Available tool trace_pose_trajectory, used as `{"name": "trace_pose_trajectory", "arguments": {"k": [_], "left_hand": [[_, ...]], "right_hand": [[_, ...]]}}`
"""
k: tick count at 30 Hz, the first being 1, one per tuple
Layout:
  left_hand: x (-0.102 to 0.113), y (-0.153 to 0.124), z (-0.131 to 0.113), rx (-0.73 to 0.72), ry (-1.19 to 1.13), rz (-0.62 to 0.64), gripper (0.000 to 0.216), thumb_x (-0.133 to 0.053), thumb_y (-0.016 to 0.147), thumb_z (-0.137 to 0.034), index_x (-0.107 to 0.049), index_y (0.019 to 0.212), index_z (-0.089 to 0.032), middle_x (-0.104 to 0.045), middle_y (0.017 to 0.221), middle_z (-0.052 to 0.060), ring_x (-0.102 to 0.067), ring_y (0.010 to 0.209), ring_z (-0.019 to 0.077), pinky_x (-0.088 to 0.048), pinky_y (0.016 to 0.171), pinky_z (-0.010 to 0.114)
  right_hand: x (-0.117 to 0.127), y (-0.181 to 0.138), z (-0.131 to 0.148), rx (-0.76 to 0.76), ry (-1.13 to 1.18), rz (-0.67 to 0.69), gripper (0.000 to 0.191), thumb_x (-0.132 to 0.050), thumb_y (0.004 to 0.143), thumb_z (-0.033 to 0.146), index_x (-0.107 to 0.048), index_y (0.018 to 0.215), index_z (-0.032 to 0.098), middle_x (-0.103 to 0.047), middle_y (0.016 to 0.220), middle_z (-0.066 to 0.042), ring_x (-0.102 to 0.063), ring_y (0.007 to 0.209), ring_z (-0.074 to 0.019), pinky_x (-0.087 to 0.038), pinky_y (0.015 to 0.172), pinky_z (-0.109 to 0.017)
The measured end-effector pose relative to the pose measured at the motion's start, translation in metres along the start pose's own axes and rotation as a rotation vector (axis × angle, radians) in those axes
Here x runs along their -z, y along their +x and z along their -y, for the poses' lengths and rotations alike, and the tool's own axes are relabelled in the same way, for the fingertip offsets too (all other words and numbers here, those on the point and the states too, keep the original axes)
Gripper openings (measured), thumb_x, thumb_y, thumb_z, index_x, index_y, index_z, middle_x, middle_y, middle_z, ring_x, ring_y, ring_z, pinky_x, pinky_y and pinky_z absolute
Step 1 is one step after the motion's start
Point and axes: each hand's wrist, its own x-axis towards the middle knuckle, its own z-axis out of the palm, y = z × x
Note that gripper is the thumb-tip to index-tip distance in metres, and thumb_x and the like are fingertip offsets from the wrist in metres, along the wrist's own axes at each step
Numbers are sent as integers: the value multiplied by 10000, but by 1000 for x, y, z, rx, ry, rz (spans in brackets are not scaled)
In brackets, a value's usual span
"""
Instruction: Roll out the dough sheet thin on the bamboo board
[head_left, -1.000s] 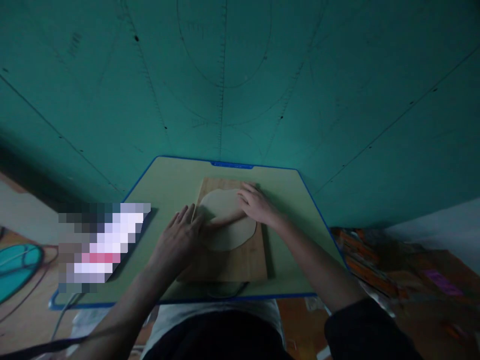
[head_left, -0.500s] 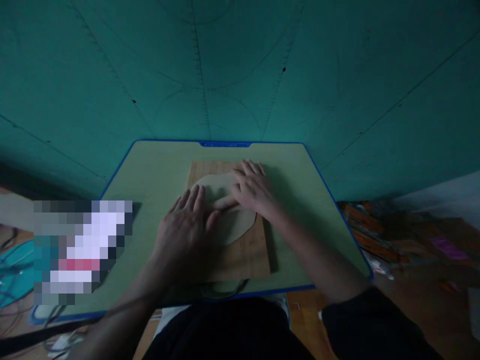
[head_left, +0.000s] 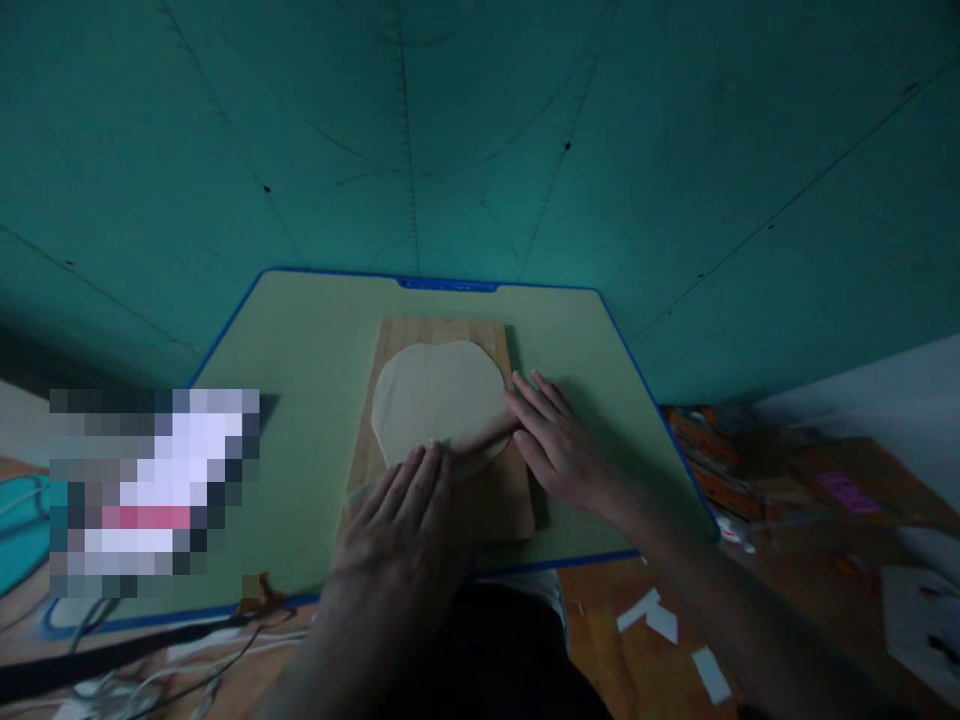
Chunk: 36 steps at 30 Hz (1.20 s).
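Note:
A wide, thin, roughly round sheet of dough (head_left: 439, 390) lies on a wooden cutting board (head_left: 499, 505). Slanting across its near part is a slim wooden rolling pin (head_left: 484, 437). My left hand (head_left: 401, 520) rests over the pin's left end, palm down with fingers stretched out; it hides that end and part of the near dough edge. At the other end, my right hand (head_left: 555, 445) lies on the pin just beyond the board's right side, its fingers extended and slightly spread.
The board rests on a pale table (head_left: 307, 350) with a blue rim, against a green wall (head_left: 480, 130). A pixelated object (head_left: 180, 470) occupies the table's left side. Cables (head_left: 225, 650) hang at the lower left; paper scraps (head_left: 660, 620) and cardboard (head_left: 862, 480) lie at right.
Both hands and the rolling pin have come nearer to me, from the dough's middle to its near part. My right hand has also shifted right. More of the dough shows.

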Motion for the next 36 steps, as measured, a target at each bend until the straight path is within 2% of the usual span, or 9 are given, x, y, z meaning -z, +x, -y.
{"name": "trace_pose_trajectory", "arguments": {"k": [3,7,11,14,19,24,28,31,36], "left_hand": [[-13,10,19,-34,47,-13,617,-408,987,-330,-380,1492,25,-543,1453,290,-549,1348,369,-490,1059,491],[-19,22,33,-16,85,42,686,-464,987,-485,-455,1426,41,-542,1432,327,-554,1329,417,-495,1052,516],[-7,34,48,-48,-41,81,569,-403,1030,-431,-440,1458,-57,-551,1460,250,-509,1390,352,-521,1045,482],[-3,53,71,22,-149,61,451,-337,1056,-356,-486,1419,-135,-578,1438,197,-530,1374,299,-555,1004,448],[-17,72,83,52,-170,84,405,-326,1067,-345,-605,1280,-143,-655,1318,163,-528,1362,318,-448,1126,540],[-23,47,39,75,-83,60,606,-249,1077,-459,-433,1482,-47,-466,1540,234,-286,1521,368,-319,1205,582],[-15,23,-7,63,-34,16,834,-264,1013,-660,-393,1502,4,-471,1522,280,-340,1490,402,-357,1184,553],[-8,8,-33,17,-36,-12,795,-312,1016,-621,-416,1484,14,-502,1499,276,-404,1458,392,-392,1160,522],[-13,8,-26,-4,-65,-36,711,-356,1032,-541,-427,1476,10,-515,1496,257,-413,1456,376,-391,1163,512]], "right_hand": [[6,31,6,-41,-46,41,507,-318,1042,309,-511,1475,130,-474,1566,-146,-369,1488,-308,-285,1223,-554],[2,93,29,-3,-50,-44,482,-357,1039,305,-527,1452,124,-536,1505,-157,-468,1402,-281,-335,1187,-476],[-16,138,48,-1,-23,-58,404,-372,1029,253,-617,1337,162,-607,1393,-134,-542,1283,-256,-389,1123,-432],[-23,146,49,-19,-15,-25,371,-395,1031,262,-621,1312,175,-607,1370,-131,-556,1249,-254,-410,1094,-422],[-14,118,48,-45,-35,30,448,-419,1032,311,-534,1419,117,-545,1461,-178,-494,1354,-286,-346,1166,-448],[-8,73,54,-54,-84,21,562,-506,978,322,-482,1488,88,-428,1580,-205,-336,1496,-322,-180,1259,-484],[-7,25,57,-36,-107,2,536,-472,982,337,-519,1467,116,-435,1584,-185,-333,1501,-331,-181,1258,-539],[-6,-9,57,-29,-101,-11,531,-437,994,326,-495,1488,139,-413,1604,-159,-305,1517,-324,-224,1244,-566],[-4,-8,55,-4,-101,-20,495,-412,1005,308,-519,1468,170,-457,1583,-120,-325,1508,-294,-251,1242,-539]]}}
